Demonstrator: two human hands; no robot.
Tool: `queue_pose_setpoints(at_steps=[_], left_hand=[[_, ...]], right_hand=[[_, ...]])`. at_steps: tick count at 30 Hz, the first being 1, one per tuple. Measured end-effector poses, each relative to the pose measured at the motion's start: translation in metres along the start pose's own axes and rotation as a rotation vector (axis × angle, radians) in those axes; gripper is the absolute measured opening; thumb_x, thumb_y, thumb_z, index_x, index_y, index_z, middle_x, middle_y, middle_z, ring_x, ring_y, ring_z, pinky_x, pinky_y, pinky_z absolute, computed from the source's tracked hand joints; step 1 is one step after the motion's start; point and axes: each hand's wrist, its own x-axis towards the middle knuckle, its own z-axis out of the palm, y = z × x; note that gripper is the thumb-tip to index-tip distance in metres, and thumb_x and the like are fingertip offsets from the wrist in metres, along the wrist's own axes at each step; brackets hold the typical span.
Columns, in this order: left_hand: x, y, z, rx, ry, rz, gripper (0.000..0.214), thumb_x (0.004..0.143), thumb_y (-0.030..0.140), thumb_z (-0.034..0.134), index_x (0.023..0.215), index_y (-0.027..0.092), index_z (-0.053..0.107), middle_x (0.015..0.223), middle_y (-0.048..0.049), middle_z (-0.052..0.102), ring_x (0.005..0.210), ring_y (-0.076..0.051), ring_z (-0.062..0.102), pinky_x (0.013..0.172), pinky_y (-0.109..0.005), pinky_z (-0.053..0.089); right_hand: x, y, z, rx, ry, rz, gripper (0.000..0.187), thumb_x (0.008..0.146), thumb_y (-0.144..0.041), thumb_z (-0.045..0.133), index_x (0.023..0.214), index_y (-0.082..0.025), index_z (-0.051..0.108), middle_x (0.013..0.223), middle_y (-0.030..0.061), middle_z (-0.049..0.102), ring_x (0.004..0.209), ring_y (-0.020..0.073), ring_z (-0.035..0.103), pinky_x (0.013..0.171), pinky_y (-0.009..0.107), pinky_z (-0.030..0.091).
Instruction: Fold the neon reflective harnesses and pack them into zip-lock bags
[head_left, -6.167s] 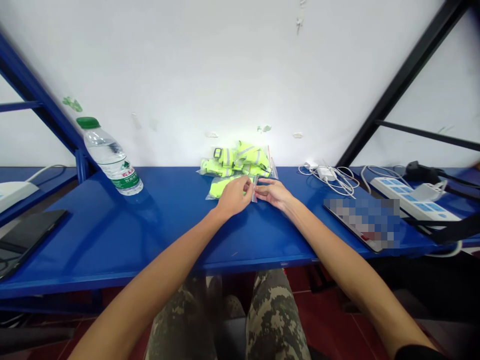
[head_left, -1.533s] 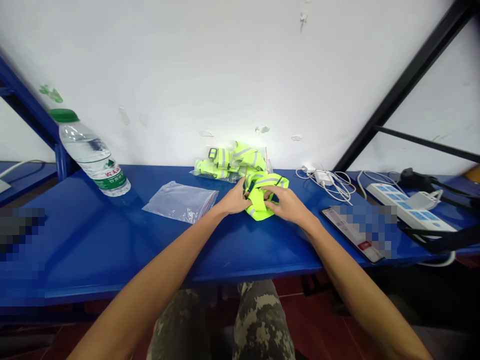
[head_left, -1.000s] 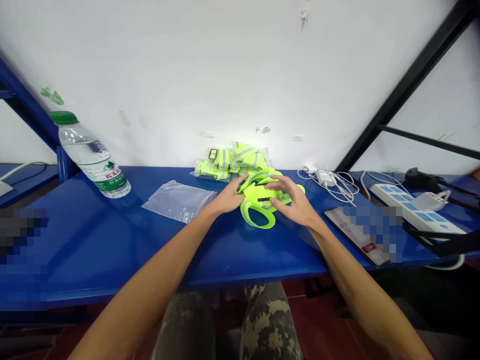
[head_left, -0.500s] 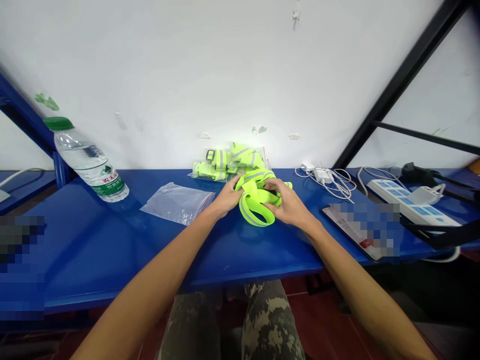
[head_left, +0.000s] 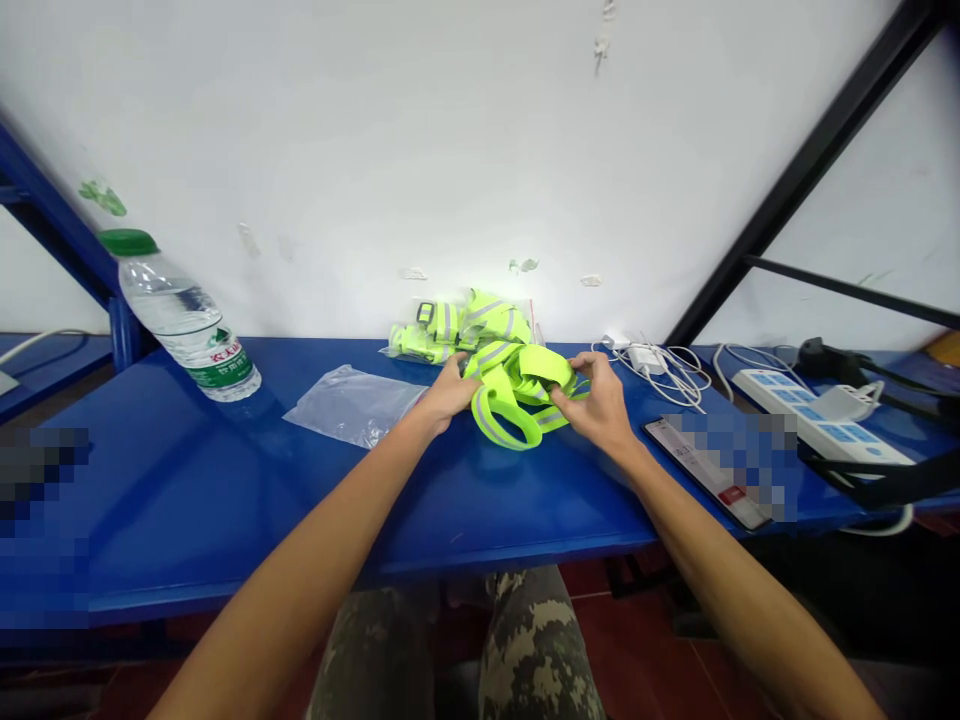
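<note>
A loose bundle of neon-yellow reflective strap [head_left: 504, 378] with grey stripes lies on the blue table in front of me, one loop hanging toward me. My left hand [head_left: 448, 392] has its fingers closed on the bundle's left side. On the right, my right hand [head_left: 598, 402] is curled round the strap, thumb and fingers at a raised loop. Just behind, against the wall, several more reflective straps [head_left: 491, 318] with black buckles lie in clear plastic. A flat clear plastic bag [head_left: 349, 400] rests left of my left hand.
A water bottle [head_left: 196, 335] with a green cap stands at the left. To the right are white charger cables [head_left: 667, 365], a phone [head_left: 705, 470] and a white power strip [head_left: 817, 420]. The blue table [head_left: 480, 520] ends at its front edge above my legs.
My right hand has moved a little to the right, spreading the strap wider and lifting a loop. My left hand has stayed at the left side. The view has shifted slightly.
</note>
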Motion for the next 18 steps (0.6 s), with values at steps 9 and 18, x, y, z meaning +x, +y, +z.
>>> queue_pose_setpoints(at_steps=[9,18], left_hand=[[-0.017,0.005,0.023,0.512,-0.146,0.525,0.055,0.080,0.029,0.068,0.133,0.017,0.058,0.126,-0.0127,0.067,0.120,-0.030,0.060,0.108,-0.043,0.042],[-0.012,-0.004,0.028,0.470,-0.090,0.470,0.040,0.079,0.020,0.067,0.119,0.017,0.067,0.118,-0.0074,0.071,0.106,-0.024,0.066,0.097,-0.039,0.050]], right_hand=[[-0.007,-0.017,0.001,-0.041,-0.221,-0.252,0.039,0.081,-0.014,0.053,0.119,-0.021,0.045,0.113,0.0136,0.062,0.108,0.0296,0.062,0.093,0.047,0.051],[0.003,-0.018,-0.005,-0.006,-0.440,-0.221,0.056,0.089,-0.026,0.059,0.138,-0.022,0.033,0.122,0.0149,0.062,0.113,0.0297,0.062,0.092,0.046,0.052]])
